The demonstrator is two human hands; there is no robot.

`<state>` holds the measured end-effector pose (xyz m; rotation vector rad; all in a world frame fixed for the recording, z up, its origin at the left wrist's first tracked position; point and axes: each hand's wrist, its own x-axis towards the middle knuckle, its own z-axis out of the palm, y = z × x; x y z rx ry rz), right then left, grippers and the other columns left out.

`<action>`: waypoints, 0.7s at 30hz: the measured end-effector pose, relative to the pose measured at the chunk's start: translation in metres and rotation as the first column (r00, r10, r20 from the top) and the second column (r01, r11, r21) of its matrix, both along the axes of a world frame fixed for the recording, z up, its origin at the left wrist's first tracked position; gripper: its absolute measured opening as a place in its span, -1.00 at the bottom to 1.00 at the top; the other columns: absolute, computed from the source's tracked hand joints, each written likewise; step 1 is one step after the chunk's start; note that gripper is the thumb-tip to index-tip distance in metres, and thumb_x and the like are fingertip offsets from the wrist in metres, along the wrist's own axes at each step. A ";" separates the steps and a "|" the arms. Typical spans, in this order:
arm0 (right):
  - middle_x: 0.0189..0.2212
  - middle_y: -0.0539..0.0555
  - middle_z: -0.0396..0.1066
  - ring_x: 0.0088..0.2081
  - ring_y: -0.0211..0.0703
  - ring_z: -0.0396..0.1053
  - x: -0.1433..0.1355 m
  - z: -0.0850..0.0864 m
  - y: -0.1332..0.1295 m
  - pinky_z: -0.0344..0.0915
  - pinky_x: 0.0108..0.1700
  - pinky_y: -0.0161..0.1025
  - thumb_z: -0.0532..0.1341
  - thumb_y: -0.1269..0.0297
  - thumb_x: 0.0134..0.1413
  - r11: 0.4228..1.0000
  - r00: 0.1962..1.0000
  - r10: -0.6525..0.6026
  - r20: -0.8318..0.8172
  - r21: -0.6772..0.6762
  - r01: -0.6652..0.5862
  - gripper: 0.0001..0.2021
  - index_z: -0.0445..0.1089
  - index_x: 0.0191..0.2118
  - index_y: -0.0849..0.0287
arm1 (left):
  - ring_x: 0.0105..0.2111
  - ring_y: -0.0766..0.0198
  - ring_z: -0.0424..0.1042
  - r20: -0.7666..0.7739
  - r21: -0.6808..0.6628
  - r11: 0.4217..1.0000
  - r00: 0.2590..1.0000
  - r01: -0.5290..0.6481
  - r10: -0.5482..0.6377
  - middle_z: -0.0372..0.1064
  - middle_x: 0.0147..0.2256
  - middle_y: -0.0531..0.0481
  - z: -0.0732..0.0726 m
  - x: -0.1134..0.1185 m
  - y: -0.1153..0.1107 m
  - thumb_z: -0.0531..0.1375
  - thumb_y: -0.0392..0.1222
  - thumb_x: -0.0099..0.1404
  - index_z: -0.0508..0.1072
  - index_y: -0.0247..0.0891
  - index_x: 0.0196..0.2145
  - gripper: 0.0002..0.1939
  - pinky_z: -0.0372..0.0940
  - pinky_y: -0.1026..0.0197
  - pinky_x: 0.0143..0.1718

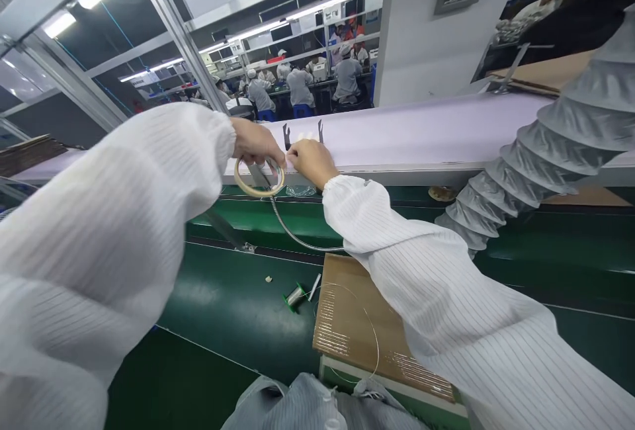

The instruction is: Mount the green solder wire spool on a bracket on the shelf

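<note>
My left hand (258, 142) is closed on a roll of cream-coloured masking tape (258, 193), which hangs from the fingers at the front edge of the raised shelf. Close beside it, my right hand (313, 160) is closed in a pinch, its fingertips almost meeting those of the left. Whatever lies between these fingertips is too small to make out. Just behind the right hand stand two black forked prongs (320, 131) on the shelf, with something whitish between them, partly hidden by the fingers.
The pale lilac shelf top (407, 135) runs across the view. Below lies a green work surface (223, 311) with a wire spool (296, 296) and a brown board (357, 317) bearing thin wires. A grey ribbed duct (540, 145) rises at right. Several seated people work in the background.
</note>
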<state>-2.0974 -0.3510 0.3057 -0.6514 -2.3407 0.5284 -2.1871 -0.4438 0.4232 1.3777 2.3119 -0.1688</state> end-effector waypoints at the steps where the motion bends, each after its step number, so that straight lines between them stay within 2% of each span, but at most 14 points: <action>1: -0.24 0.12 0.58 -0.17 -0.02 0.48 0.000 -0.001 0.002 0.30 -0.12 -0.20 0.17 0.44 0.17 0.999 0.999 0.042 -0.004 -0.019 -0.042 -0.80 0.58 -0.30 0.16 | -0.54 0.30 0.26 0.038 -0.032 0.999 0.999 -0.004 0.005 0.38 -0.54 -0.10 -0.001 0.006 -0.018 0.30 -0.06 0.16 0.63 -0.32 -0.44 -0.76 0.14 0.26 -0.47; 3: -0.22 0.07 0.59 -0.16 -0.07 0.49 0.000 -0.002 0.007 0.30 -0.13 -0.25 0.21 0.45 0.15 0.988 0.990 0.138 -0.014 -0.062 -0.138 -0.83 0.57 -0.35 0.17 | -0.48 0.28 0.33 0.099 0.001 0.998 0.993 0.062 -0.062 0.46 -0.47 -0.05 -0.011 0.019 -0.058 0.28 -0.08 0.16 0.64 -0.27 -0.40 -0.79 0.19 0.27 -0.40; 4: -0.22 0.06 0.59 -0.16 -0.10 0.49 0.000 -0.002 0.008 0.30 -0.13 -0.26 0.22 0.45 0.14 0.981 0.983 0.180 -0.025 -0.073 -0.181 -0.84 0.57 -0.38 0.18 | -0.45 0.27 0.36 0.129 0.009 0.995 0.987 0.097 -0.098 0.49 -0.43 -0.04 -0.021 0.025 -0.079 0.27 -0.07 0.18 0.64 -0.24 -0.37 -0.78 0.21 0.27 -0.37; 6: -0.24 0.06 0.60 -0.16 -0.11 0.50 0.000 -0.002 0.009 0.31 -0.10 -0.26 0.23 0.46 0.14 0.972 0.974 0.221 -0.042 -0.071 -0.224 -0.83 0.57 -0.41 0.20 | -0.39 0.23 0.42 0.220 0.025 0.997 0.972 0.075 -0.078 0.53 -0.39 -0.03 -0.050 0.032 -0.119 0.24 0.00 0.22 0.64 -0.22 -0.32 -0.73 0.26 0.26 -0.33; 8: -0.24 0.09 0.60 -0.15 -0.09 0.51 0.004 -0.002 0.005 0.32 -0.06 -0.23 0.22 0.44 0.16 0.972 0.973 0.228 -0.044 -0.047 -0.230 -0.82 0.59 -0.36 0.21 | -0.33 0.20 0.46 0.395 0.083 0.997 0.918 -0.004 -0.029 0.55 -0.35 -0.05 -0.088 0.031 -0.153 0.24 0.03 0.21 0.63 -0.26 -0.34 -0.70 0.29 0.26 -0.29; 9: -0.20 0.11 0.60 -0.12 -0.07 0.51 0.008 -0.002 0.003 0.33 -0.02 -0.21 0.20 0.43 0.16 0.969 0.969 0.241 -0.048 -0.038 -0.242 -0.82 0.60 -0.27 0.23 | -0.33 0.20 0.45 0.491 0.114 0.992 0.871 -0.055 -0.008 0.54 -0.36 -0.07 -0.109 0.028 -0.167 0.25 0.05 0.20 0.63 -0.29 -0.35 -0.67 0.29 0.26 -0.27; 12: 0.00 0.14 0.54 0.04 -0.09 0.46 0.023 0.002 -0.002 0.32 0.10 -0.18 0.10 0.45 0.21 0.949 0.942 0.309 -0.130 -0.025 -0.314 -0.61 0.45 0.11 0.24 | -0.37 0.25 0.42 0.696 0.184 0.951 0.716 -0.249 0.053 0.49 -0.42 -0.06 -0.176 0.014 -0.206 0.29 0.09 0.18 0.59 -0.33 -0.41 -0.63 0.29 0.27 -0.27; 13: 0.07 0.14 0.50 0.08 -0.10 0.44 0.028 0.004 -0.003 0.31 0.12 -0.18 0.05 0.45 0.22 0.947 0.936 0.313 -0.162 -0.028 -0.321 -0.53 0.34 0.23 0.22 | -0.46 0.31 0.34 0.729 0.167 0.933 0.677 -0.318 0.100 0.43 -0.49 -0.01 -0.200 0.011 -0.218 0.29 0.11 0.17 0.56 -0.33 -0.43 -0.62 0.25 0.30 -0.37; 15: 0.19 0.13 0.38 0.15 -0.10 0.38 0.033 0.008 -0.002 0.30 0.16 -0.13 -0.05 0.43 0.28 0.954 0.944 0.289 -0.158 -0.031 -0.297 -0.45 0.14 0.36 0.18 | -0.68 0.41 0.05 0.751 0.029 0.869 0.585 -0.493 0.306 0.17 -0.68 0.13 -0.248 0.006 -0.241 0.27 0.23 0.12 0.53 -0.31 -0.42 -0.54 -0.01 0.32 -0.63; 16: 0.25 0.15 0.30 0.20 -0.07 0.34 0.034 0.010 -0.002 0.27 0.19 -0.09 -0.07 0.38 0.31 0.960 0.955 0.276 -0.108 -0.019 -0.280 -0.45 0.09 0.38 0.18 | -0.70 0.43 0.00 0.770 0.005 0.837 0.536 -0.547 0.346 0.17 -0.67 0.13 -0.272 0.005 -0.252 0.28 0.27 0.09 0.52 -0.31 -0.40 -0.50 -0.09 0.32 -0.67; 18: 0.33 0.21 0.17 0.29 0.06 0.22 0.029 0.013 -0.004 0.19 0.27 0.00 -0.05 0.19 0.37 0.959 0.958 0.277 0.075 0.031 -0.280 -0.46 0.09 0.38 0.23 | -0.71 0.46 -0.01 0.799 -0.003 0.769 0.461 -0.640 0.387 0.35 -0.54 0.05 -0.315 0.008 -0.269 0.30 0.33 -0.01 0.50 -0.30 -0.39 -0.44 -0.13 0.31 -0.70; 19: 0.34 0.25 0.15 0.31 0.13 0.18 0.026 0.013 -0.007 0.15 0.29 0.05 -0.02 0.05 0.37 0.955 0.946 0.275 0.174 0.065 -0.289 -0.43 0.15 0.35 0.26 | -0.72 0.48 0.01 0.814 -0.023 0.743 0.419 -0.669 0.402 0.42 -0.46 0.00 -0.333 0.011 -0.276 0.32 0.34 -0.05 0.50 -0.29 -0.38 -0.41 -0.13 0.31 -0.71; 21: 0.31 0.32 0.18 0.31 0.24 0.17 0.019 0.010 -0.018 0.15 0.29 0.12 0.01 -0.16 0.31 0.950 0.920 0.241 0.309 0.117 -0.289 -0.32 0.24 0.29 0.28 | -0.74 0.49 0.00 0.834 -0.049 0.702 0.358 -0.710 0.420 0.46 -0.42 -0.03 -0.360 0.017 -0.284 0.34 0.38 -0.12 0.48 -0.27 -0.41 -0.38 -0.15 0.30 -0.73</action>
